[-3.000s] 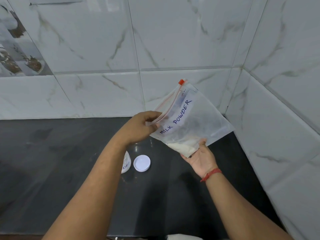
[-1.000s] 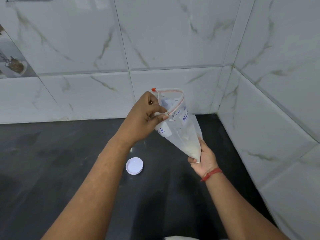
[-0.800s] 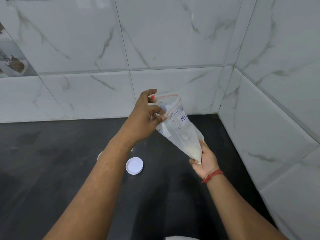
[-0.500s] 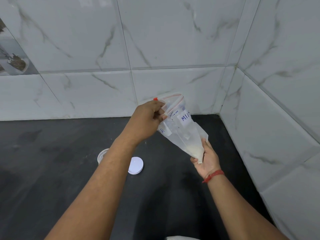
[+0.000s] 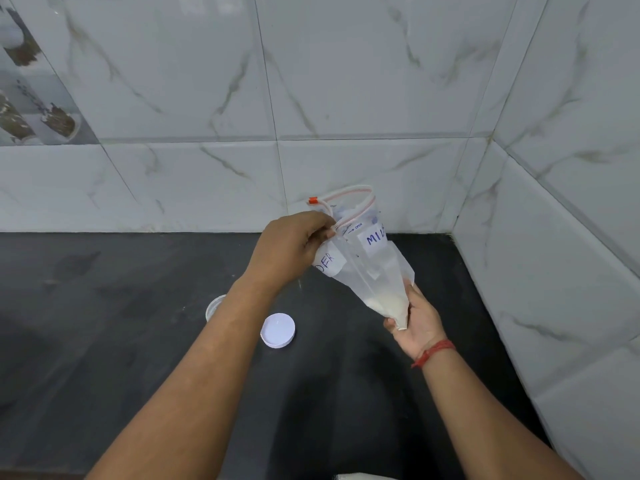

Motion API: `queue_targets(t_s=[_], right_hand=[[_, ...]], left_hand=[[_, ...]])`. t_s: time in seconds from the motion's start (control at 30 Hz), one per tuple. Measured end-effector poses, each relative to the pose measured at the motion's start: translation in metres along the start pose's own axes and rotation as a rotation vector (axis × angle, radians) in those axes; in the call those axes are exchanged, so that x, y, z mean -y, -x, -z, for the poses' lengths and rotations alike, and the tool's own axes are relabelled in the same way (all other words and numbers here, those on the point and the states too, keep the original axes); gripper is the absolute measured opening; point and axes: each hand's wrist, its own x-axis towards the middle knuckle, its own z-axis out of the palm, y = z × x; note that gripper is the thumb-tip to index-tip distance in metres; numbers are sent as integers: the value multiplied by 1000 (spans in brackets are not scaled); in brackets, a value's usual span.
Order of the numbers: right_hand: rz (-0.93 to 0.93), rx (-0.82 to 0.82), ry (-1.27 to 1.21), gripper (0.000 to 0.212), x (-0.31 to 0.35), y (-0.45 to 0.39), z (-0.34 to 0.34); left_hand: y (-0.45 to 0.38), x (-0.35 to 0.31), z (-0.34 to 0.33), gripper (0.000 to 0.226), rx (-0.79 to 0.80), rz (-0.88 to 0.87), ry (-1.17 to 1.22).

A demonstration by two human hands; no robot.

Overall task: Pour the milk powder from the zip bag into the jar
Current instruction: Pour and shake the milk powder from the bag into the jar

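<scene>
The left hand (image 5: 289, 249) is closed, its fingers curled and pinching the near edge of the zip bag (image 5: 369, 263) just below the bag's mouth. The right hand (image 5: 417, 322) is partly closed from below, palm turned up, its fingers and thumb wrapped round the bottom corner of the same bag. A red thread (image 5: 433, 352) circles the right wrist.

Between the two hands the bag hangs in the air above the worktop (image 5: 104, 341), held nearly upright and leaning a little, mouth at the top and narrowed to a point at the bottom. The mouth stands open in a loop, with a red and white zip strip and a small orange slider (image 5: 313, 200) at its left end. White labels on the clear plastic show blue handwriting, partly folded out of sight. The milk powder (image 5: 389, 304) is a small white heap gathered in the bottom corner, just above the right palm.

On the dark worktop, near and left of the bag, a round white lid (image 5: 278, 330) lies flat. Farther left, the rim of the jar (image 5: 214, 306) shows beside the left forearm, which hides most of it; whether anything is inside cannot be told. The jar and the lid are near each other but apart, with the forearm crossing between them.

White marble-patterned wall tiles (image 5: 346, 81) rise behind the worktop and along the right side, meeting in a corner at the far right.
</scene>
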Motion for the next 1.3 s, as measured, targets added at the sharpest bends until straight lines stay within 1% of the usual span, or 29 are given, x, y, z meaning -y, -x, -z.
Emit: queue_targets(t_s=[0.07, 0.13, 0.17, 0.23, 0.27, 0.3, 0.33, 0.4, 0.47, 0.53, 0.57, 0.63, 0.73, 0.83, 0.93, 1.07, 1.23, 1.3], right_hand=[[-21, -13, 7, 29, -1, -1, -5], [-35, -18, 28, 27, -1, -3, -10], [-37, -16, 46, 25, -1, -3, -13], [-33, 1, 90, 23, 2, -4, -19], [-31, 10, 114, 24, 3, -5, -23], [-28, 16, 139, 24, 5, -5, -27], [-23, 21, 167, 24, 6, -6, -33], [-10, 34, 226, 24, 9, -8, -47], [-5, 40, 277, 26, 10, -10, -61], [-6, 24, 311, 26, 10, -11, -74], [-10, 9, 321, 26, 9, -12, -79], [-26, -15, 326, 25, 8, -14, -87], [-51, 1, 331, 24, 9, -17, -100], [-60, 27, 343, 22, 12, -18, -115], [-60, 64, 399, 24, 16, -17, -132], [-5, 122, 518, 23, 18, -10, -155], [72, 157, 654, 31, 17, 1, -180], [96, 163, 695, 28, 16, 4, -188]], left_hand=[[3, 10, 2, 22, -8, 14, -29], [7, 23, 3, 22, 13, 62, -44], [8, 30, 4, 26, 26, 92, -45], [14, 43, 7, 45, 48, 174, -6], [17, 50, 8, 55, 41, 241, 43], [20, 57, 9, 59, 24, 322, 110], [24, 66, 10, 56, 6, 403, 174], [34, 86, 11, 36, -5, 526, 248], [47, 102, 11, 16, -19, 588, 301], [59, 114, 11, 3, -62, 627, 358], [64, 118, 11, 3, -85, 645, 373], [72, 128, 11, 11, -127, 683, 393], [83, 142, 13, 16, -157, 720, 420], [93, 155, 13, 15, -165, 758, 472], [104, 167, 11, 8, -178, 793, 536], [119, 180, 7, 9, -202, 838, 627], [134, 192, -3, 13, -212, 865, 649], [138, 194, -6, 13, -219, 875, 665]])
